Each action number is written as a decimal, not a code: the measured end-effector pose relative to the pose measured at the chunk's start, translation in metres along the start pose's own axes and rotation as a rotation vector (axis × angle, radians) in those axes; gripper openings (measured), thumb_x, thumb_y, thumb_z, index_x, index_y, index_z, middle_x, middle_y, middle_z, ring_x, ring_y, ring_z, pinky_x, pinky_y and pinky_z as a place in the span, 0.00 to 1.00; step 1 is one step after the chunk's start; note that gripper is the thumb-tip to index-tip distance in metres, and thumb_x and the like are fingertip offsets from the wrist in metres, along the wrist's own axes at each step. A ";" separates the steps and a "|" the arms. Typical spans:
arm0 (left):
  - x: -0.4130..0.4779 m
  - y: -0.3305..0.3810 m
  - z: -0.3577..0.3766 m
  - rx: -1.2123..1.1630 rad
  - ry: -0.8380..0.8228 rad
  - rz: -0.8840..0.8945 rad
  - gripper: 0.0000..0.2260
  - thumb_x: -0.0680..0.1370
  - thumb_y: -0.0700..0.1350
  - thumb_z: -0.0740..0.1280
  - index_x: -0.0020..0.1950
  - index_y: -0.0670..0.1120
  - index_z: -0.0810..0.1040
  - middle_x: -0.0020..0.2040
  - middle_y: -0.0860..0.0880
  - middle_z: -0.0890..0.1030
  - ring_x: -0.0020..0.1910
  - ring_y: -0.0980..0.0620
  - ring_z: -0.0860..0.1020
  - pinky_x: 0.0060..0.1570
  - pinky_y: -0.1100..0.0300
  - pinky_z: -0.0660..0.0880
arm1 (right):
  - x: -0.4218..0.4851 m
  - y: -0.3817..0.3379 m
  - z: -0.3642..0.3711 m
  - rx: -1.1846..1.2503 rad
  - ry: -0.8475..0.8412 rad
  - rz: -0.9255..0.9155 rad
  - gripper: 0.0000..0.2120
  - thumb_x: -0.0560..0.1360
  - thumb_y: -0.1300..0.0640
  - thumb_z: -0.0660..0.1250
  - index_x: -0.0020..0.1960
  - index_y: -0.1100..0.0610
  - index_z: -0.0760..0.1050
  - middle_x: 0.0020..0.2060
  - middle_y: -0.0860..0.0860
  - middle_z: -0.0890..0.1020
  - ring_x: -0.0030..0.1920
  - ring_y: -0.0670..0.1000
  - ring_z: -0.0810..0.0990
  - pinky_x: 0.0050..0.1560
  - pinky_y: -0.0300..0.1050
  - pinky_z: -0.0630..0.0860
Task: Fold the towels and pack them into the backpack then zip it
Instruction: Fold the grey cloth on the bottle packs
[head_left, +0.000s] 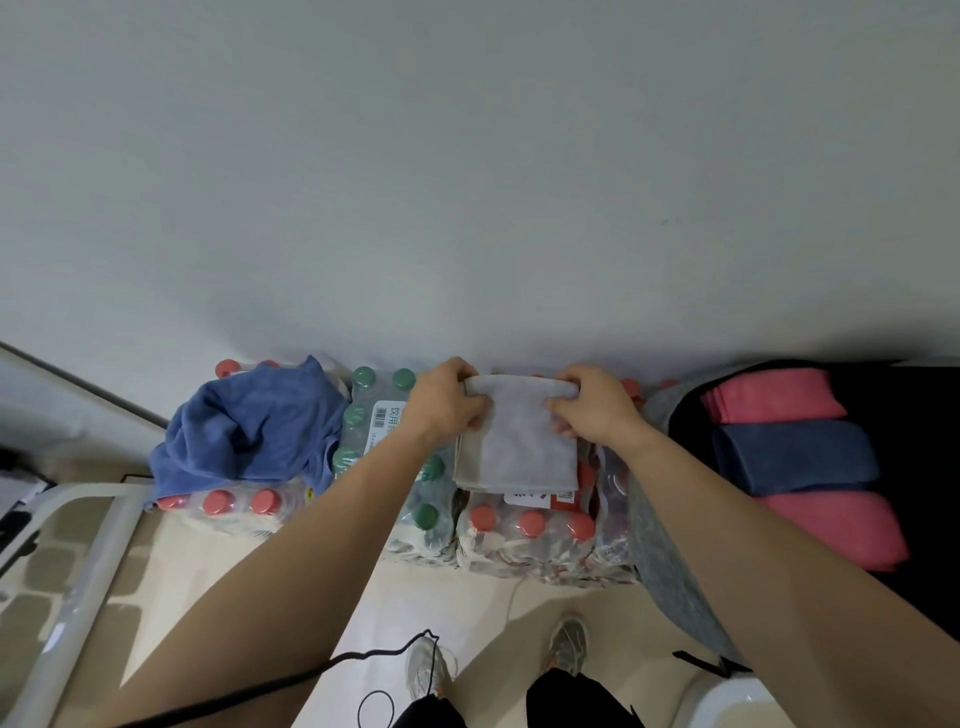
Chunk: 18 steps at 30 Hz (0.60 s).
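A grey towel (514, 441), folded into a small rectangle, lies on shrink-wrapped packs of water bottles (524, 525). My left hand (447, 400) grips its far left corner and my right hand (592, 402) grips its far right corner, thumbs on top. A crumpled blue towel (249, 431) sits on the bottle packs to the left. At the right the open backpack (670, 561), grey outside and black inside, holds a pink folded towel (769, 395), a dark blue one (795, 457) and another pink one (836, 525).
A plain wall stands right behind the bottle packs. A white metal frame (67, 561) is at the lower left. A black cable (363, 654) lies on the pale floor near my shoes (569, 644). A white rounded object (727, 701) sits at the bottom right.
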<state>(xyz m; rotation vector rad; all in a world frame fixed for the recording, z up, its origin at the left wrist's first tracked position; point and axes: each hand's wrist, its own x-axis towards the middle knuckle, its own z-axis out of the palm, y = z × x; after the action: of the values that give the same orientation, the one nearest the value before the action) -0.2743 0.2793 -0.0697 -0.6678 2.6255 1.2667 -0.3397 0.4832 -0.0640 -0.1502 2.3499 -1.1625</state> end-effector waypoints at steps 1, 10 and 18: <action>-0.001 -0.001 0.000 -0.032 0.014 -0.003 0.09 0.68 0.40 0.71 0.45 0.49 0.76 0.38 0.51 0.82 0.37 0.49 0.82 0.38 0.50 0.82 | 0.000 -0.002 0.000 0.041 0.003 0.012 0.07 0.74 0.63 0.70 0.45 0.52 0.75 0.39 0.55 0.84 0.34 0.54 0.86 0.38 0.52 0.84; -0.033 -0.011 -0.006 -0.028 -0.098 0.119 0.11 0.68 0.42 0.74 0.41 0.51 0.73 0.44 0.52 0.80 0.42 0.52 0.76 0.40 0.59 0.74 | -0.030 0.005 -0.014 -0.197 -0.092 -0.114 0.06 0.74 0.59 0.67 0.46 0.48 0.75 0.45 0.47 0.81 0.45 0.48 0.80 0.42 0.40 0.73; -0.055 -0.043 0.007 0.216 -0.108 0.333 0.13 0.65 0.42 0.77 0.42 0.47 0.74 0.57 0.53 0.75 0.52 0.51 0.75 0.48 0.62 0.68 | -0.065 0.037 0.012 -0.366 -0.124 -0.258 0.05 0.75 0.57 0.68 0.46 0.53 0.72 0.78 0.54 0.58 0.70 0.57 0.70 0.61 0.48 0.72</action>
<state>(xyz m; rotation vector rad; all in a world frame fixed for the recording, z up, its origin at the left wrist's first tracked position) -0.2057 0.2789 -0.0869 -0.1274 2.8055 1.0318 -0.2731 0.5185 -0.0724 -0.6497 2.4590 -0.7911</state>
